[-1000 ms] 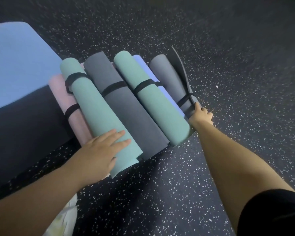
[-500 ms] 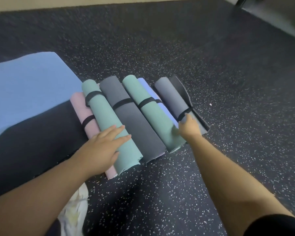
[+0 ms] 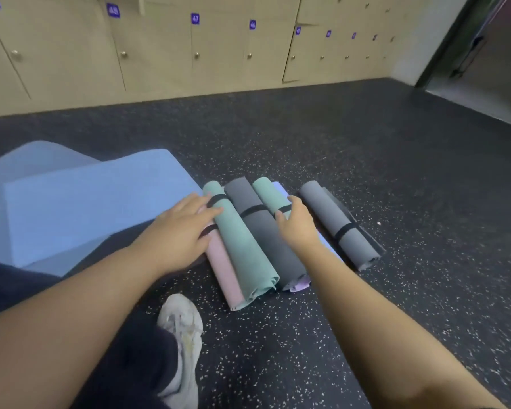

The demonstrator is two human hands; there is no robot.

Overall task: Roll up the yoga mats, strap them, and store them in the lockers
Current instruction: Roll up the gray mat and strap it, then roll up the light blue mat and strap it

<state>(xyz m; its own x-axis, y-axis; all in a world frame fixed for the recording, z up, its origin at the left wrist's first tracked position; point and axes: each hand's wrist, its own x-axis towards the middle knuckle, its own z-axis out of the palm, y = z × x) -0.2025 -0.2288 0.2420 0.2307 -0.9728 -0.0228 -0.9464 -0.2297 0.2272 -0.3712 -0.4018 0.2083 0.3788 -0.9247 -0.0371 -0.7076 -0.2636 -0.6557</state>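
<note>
A: We logged the scene from the left. A flat blue mat lay unrolled on the speckled floor, not yet rolled or strapped. Just right of it sat the row of rolls, side by side: pink roll, teal roll, dark grey roll, a second teal roll with a lavender one under it, then the grey roll a little apart at the right.

B: And the hands?

A: The left hand lay flat, fingers spread, pressing on the pink and teal rolls near a black strap. The right hand was curled over the second teal roll at its strap; we could not tell how tight the hold was.

B: How did we judge they would handle?

A: Light, soft foam that would sag if lifted by one end. The loose near ends looked apt to unwind. We judged the strapped middle the place to hold, or both arms under the bundle.

B: Where to?

A: The lockers stood shut along the far wall, well apart from the rolls.
</note>
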